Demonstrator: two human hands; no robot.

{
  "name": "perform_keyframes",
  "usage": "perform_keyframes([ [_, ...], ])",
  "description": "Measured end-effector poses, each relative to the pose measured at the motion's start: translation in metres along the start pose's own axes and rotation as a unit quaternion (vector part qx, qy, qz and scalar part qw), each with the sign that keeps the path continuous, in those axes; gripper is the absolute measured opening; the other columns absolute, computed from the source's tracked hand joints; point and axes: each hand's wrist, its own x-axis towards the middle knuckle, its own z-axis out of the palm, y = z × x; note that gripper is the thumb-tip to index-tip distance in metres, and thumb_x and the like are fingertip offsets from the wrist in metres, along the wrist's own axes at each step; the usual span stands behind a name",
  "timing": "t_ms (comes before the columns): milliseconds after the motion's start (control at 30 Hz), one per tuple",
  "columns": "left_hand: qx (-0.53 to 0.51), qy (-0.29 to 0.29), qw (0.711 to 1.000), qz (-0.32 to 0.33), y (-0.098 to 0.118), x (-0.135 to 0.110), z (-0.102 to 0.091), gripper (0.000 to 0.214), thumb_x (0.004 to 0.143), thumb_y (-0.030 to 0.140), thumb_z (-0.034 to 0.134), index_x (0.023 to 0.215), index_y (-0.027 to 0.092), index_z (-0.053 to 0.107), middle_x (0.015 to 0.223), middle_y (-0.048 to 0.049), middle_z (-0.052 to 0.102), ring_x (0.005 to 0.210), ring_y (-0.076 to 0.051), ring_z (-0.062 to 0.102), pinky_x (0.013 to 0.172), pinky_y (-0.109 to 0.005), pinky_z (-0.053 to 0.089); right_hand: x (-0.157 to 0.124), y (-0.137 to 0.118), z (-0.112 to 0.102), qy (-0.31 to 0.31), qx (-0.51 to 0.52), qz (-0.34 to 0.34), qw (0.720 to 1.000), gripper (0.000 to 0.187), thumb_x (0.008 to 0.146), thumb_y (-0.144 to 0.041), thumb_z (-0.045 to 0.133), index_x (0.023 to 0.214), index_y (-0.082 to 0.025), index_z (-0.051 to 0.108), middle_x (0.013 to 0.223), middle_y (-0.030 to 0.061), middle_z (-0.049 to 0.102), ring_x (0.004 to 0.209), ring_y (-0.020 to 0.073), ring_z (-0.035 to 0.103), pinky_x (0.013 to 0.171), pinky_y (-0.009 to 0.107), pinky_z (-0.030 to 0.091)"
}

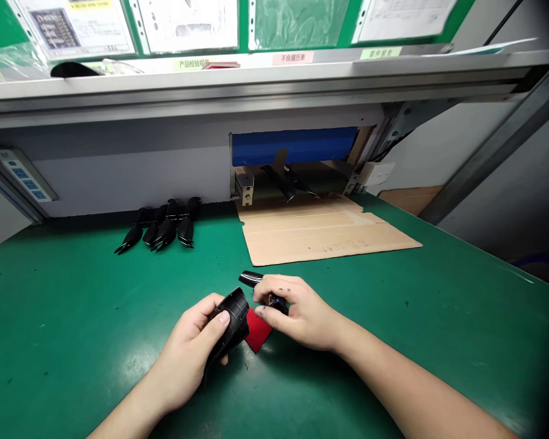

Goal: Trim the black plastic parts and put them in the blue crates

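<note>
My left hand [190, 347] is closed around a black ribbed plastic part [231, 323], thumb on top of it, just above the green mat. My right hand [293, 311] is closed on a small dark tool with a striped black end [251, 278] sticking out past the fingers. The two hands almost touch. A small red cloth [257, 332] lies on the mat beneath and between them, partly covered by the black part.
Several black plastic parts [165, 228] lie in a row at the back left. A flat cardboard sheet [320, 235] lies in front of a wall opening [297, 174] with more black parts inside. A shelf rail [256, 85] runs overhead; the table edge slants at right.
</note>
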Motion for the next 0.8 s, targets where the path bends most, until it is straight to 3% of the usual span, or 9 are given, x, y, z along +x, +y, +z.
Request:
perform_keyframes([
  [100,0.001,-0.005,1.0,0.004,0.001,-0.001,0.001,0.026,0.093,0.04,0.043,0.091,0.017,0.056,0.079,-0.0017,0.049,0.067,-0.012,0.045,0.06,-0.021,0.045,-0.001,0.002,0.004,0.115,0.047,0.033,0.992,0.012,0.089,-0.029,0.056,0.086,-0.018,0.058,0.081,0.0031,0.057,0.073,0.0158,0.053,0.066,0.026,0.043],
  [200,0.01,-0.006,1.0,0.007,0.003,-0.002,0.001,0.027,0.093,0.041,0.044,0.089,0.017,0.057,0.079,-0.0017,0.049,0.068,-0.013,0.045,0.061,-0.021,0.045,0.0,0.01,0.005,0.236,0.144,0.081,0.958,0.013,0.087,-0.031,0.059,0.087,-0.02,0.052,0.072,-0.0007,0.051,0.062,0.0137,0.049,0.057,0.024,0.042],
  [267,0.014,-0.004,1.0,0.01,0.003,-0.003,0.001,0.027,0.092,0.041,0.044,0.089,0.018,0.058,0.079,-0.0016,0.048,0.068,-0.013,0.045,0.061,-0.022,0.044,0.001,0.018,0.002,0.262,0.156,0.086,0.948,0.017,0.094,-0.034,0.048,0.084,-0.021,0.048,0.063,-0.0038,0.043,0.053,0.0128,0.043,0.051,0.023,0.04],
  [367,0.026,0.003,1.0,0.009,0.002,-0.002,0.0,0.028,0.092,0.042,0.044,0.089,0.018,0.058,0.079,-0.0014,0.049,0.068,-0.014,0.046,0.063,-0.022,0.043,0.003,0.03,-0.008,0.209,0.009,0.078,0.975,0.036,0.1,-0.04,0.032,0.081,-0.019,0.054,0.06,-0.0033,0.047,0.053,0.0142,0.045,0.051,0.023,0.041],
  [500,0.063,0.017,0.998,0.003,0.0,0.001,-0.001,0.025,0.092,0.04,0.045,0.1,0.021,0.06,0.085,-0.0017,0.056,0.072,-0.015,0.049,0.065,-0.023,0.042,0.002,0.033,-0.016,0.166,-0.129,0.06,0.976,0.034,0.087,-0.048,0.06,0.092,-0.015,0.065,0.081,0.0036,0.061,0.073,0.0174,0.054,0.067,0.025,0.042],
  [633,0.089,0.026,0.996,0.002,-0.002,0.004,-0.001,0.025,0.089,0.032,0.053,0.111,0.022,0.06,0.105,-0.0032,0.062,0.098,-0.019,0.054,0.087,-0.025,0.04,-0.001,0.011,0.0,0.083,-0.216,-0.082,0.969,0.048,0.087,-0.063,0.054,0.098,-0.017,0.063,0.085,0.0053,0.058,0.073,0.018,0.053,0.067,0.029,0.038],
  [700,0.083,0.007,0.997,0.005,-0.002,0.005,0.001,0.027,0.088,0.03,0.054,0.113,0.021,0.061,0.107,-0.0037,0.063,0.1,-0.02,0.054,0.091,-0.027,0.038,0.0,0.0,0.013,0.014,-0.249,-0.152,0.956,0.043,0.087,-0.06,0.056,0.095,-0.019,0.063,0.096,0.0056,0.058,0.076,0.0175,0.054,0.067,0.029,0.038],
  [800,0.055,-0.032,0.998,-0.017,-0.003,0.004,0.003,0.033,0.089,0.032,0.052,0.117,0.019,0.06,0.088,-0.0028,0.065,0.083,-0.018,0.057,0.079,-0.027,0.043,0.001,-0.009,0.026,-0.073,-0.324,-0.181,0.926,0.018,0.088,-0.038,0.061,0.088,-0.02,0.061,0.106,0.0018,0.058,0.076,0.0153,0.055,0.065,0.03,0.037],
])
